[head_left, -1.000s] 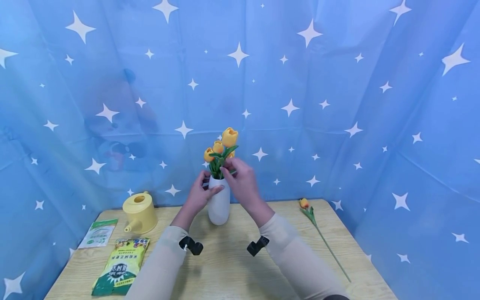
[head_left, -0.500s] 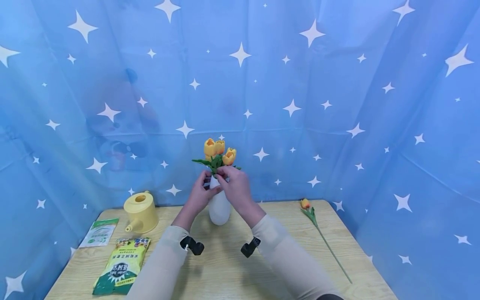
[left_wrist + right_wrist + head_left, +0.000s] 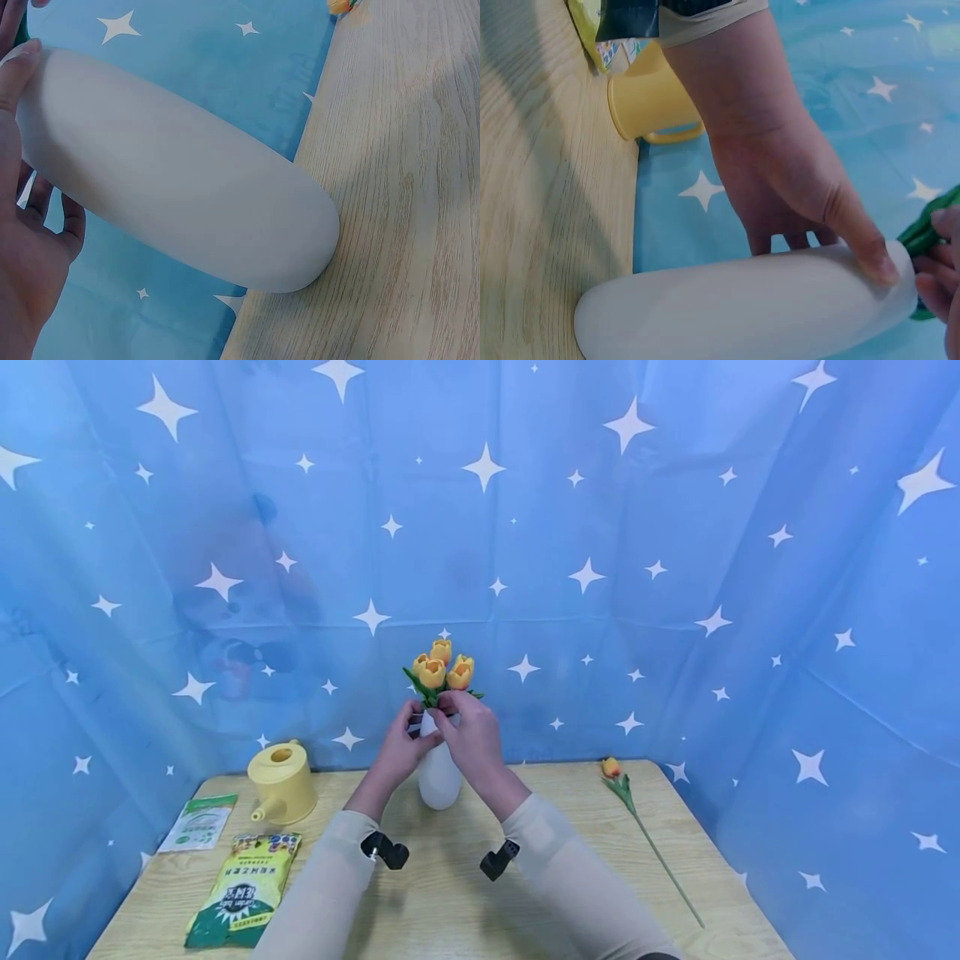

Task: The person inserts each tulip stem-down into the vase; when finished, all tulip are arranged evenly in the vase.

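Note:
A white vase point(image 3: 439, 781) stands upright at the table's back edge, with several orange-yellow tulips point(image 3: 432, 673) and green leaves rising from its mouth. My left hand point(image 3: 396, 753) grips the vase near its top; in the right wrist view the thumb lies along the near side and the fingers go behind. At the mouth, my right hand point(image 3: 476, 739) pinches a tulip by its green stem, partly hidden by the fingers. The right wrist view catches those fingertips and the green stems point(image 3: 922, 232) at its right edge. One more tulip point(image 3: 652, 839) lies on the table's right side.
A yellow watering can point(image 3: 282, 785) stands at the back left of the wooden table point(image 3: 442, 893). In front of it lies a yellow-green bag point(image 3: 243, 893), with a white-and-green packet point(image 3: 198, 825) farther left. A blue star-patterned curtain point(image 3: 480, 543) hangs behind.
The right hand has lowered and moved slightly left towards the vase mouth, bringing its tulip down and turning the bloom forward among the others. The left hand keeps its grip on the vase.

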A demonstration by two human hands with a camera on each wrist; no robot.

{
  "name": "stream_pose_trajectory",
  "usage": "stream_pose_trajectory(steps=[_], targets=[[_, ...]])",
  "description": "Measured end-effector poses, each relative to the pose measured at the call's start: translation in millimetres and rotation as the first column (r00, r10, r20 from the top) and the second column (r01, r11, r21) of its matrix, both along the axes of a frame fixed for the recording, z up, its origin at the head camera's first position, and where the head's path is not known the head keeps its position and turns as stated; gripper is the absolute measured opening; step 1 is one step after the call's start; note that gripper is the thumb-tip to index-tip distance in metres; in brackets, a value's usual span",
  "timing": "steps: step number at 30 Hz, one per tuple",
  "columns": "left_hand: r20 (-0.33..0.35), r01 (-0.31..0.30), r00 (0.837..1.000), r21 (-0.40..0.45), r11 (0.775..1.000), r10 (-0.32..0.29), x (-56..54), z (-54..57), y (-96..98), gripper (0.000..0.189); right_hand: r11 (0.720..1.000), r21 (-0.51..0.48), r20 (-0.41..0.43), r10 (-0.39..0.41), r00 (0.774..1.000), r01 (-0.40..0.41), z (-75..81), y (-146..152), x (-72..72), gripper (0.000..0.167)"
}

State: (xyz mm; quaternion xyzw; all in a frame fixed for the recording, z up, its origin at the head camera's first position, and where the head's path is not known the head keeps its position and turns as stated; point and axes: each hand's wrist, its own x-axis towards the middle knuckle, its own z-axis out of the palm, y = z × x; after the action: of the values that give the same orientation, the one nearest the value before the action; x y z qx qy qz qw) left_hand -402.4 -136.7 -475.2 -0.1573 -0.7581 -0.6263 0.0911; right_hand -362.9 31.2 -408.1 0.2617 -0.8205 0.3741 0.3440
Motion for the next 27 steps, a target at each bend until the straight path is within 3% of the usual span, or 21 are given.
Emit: stream_pose_trajectory(steps=[9,18,27], targets=[[0.001,-0.014,1.000,-0.004,1.000,0.014,0.8,1.4,1.3,0.043,0.998,0.029,-0.081,-0.050,0.996,0.052,-1.3,-1.4,0.0,0.011],[0.007,-0.009,1.000,0.009,1.000,0.009,3.0,3.5,1.2,0.045,0.995,0.058,-0.039,-0.077,0.996,0.079,-2.0,-0.2,1.2,0.010],[0.023,0.002,1.000,0.012,1.000,-0.002,3.4,3.5,1.5,0.048,0.998,-0.062,0.013,-0.008,1.000,0.009,-7.3,3.3,1.4,0.016]])
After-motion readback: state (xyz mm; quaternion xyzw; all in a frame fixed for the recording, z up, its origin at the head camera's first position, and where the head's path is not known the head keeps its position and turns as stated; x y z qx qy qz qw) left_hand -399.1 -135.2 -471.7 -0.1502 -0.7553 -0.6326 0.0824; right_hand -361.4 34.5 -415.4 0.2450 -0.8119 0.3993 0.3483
